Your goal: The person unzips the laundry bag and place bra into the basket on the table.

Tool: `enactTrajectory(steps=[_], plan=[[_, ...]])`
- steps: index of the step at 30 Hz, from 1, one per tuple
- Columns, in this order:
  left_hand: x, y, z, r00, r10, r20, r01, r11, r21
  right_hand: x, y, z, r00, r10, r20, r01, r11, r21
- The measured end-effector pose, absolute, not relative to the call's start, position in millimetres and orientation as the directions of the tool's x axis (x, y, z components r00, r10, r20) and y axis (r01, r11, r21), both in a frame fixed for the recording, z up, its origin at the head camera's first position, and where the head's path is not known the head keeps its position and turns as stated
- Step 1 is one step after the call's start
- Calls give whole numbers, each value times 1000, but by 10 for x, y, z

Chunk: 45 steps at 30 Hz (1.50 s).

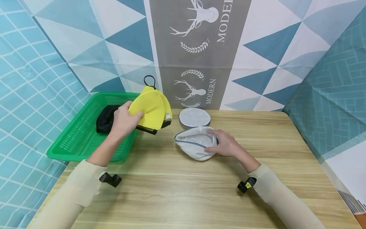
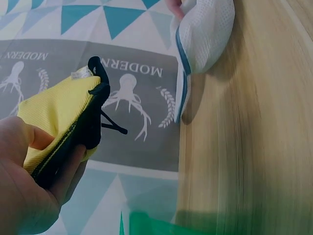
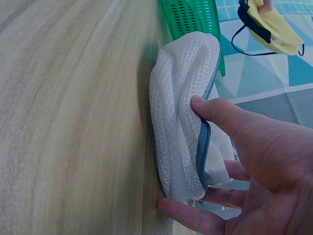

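A yellow cloth piece (image 1: 151,107) with black trim and thin black loops hangs above the table, pinched at one side by my left hand (image 1: 125,120). The left wrist view shows the thumb on its yellow face and the fingers under the black edge (image 2: 73,132). My right hand (image 1: 226,143) grips the rim of a white mesh laundry bag (image 1: 197,154) that stands on the table with its mouth open and a blue-grey zipper (image 3: 202,144) along the edge. Behind the bag lies its round mesh lid (image 1: 195,117); the join is hard to see.
A green plastic basket (image 1: 71,133) stands at the left of the wooden table (image 1: 177,194), with a crumpled black cloth (image 1: 105,119) inside. Patterned sheets (image 1: 120,41) cover the wall at the back and the sides.
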<state>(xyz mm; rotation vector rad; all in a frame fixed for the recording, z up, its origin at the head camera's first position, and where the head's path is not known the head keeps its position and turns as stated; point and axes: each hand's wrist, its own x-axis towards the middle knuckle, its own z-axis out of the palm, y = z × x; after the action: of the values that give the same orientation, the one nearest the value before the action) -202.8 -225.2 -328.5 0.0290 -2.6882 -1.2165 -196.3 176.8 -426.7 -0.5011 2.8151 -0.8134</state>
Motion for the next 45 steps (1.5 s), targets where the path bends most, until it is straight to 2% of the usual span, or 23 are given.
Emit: enactTrajectory(steps=[12,16,19,23,27,45], plan=[[-2063,-2511,-3241,-981,-130,141,5,719,695,-1984,1770,-4291,-930,-362,-63,-272,794,-543],[-2078,-2600,-3210,-981,-137,140,-9,744,668,-2090,1843,-4475,-925,-379,-20,-310,785,-536],[-2079,-2660,-3185,-980,-146,137,-18,746,666,-2245,1928,-4751,-924,-381,11,-334,795,-507],[-2070,-2735,-3157,-980,-154,123,-32,740,672,-2412,2001,-5022,-933,-359,3,-315,815,-486],[-2064,-2802,-3137,-982,-156,109,-42,737,674,-2492,2033,-5134,-936,-352,-8,-306,824,-476],[-2206,-3084,-3025,-980,-186,67,-90,722,686,-2464,1998,-5082,-939,-343,-21,-293,829,-477]])
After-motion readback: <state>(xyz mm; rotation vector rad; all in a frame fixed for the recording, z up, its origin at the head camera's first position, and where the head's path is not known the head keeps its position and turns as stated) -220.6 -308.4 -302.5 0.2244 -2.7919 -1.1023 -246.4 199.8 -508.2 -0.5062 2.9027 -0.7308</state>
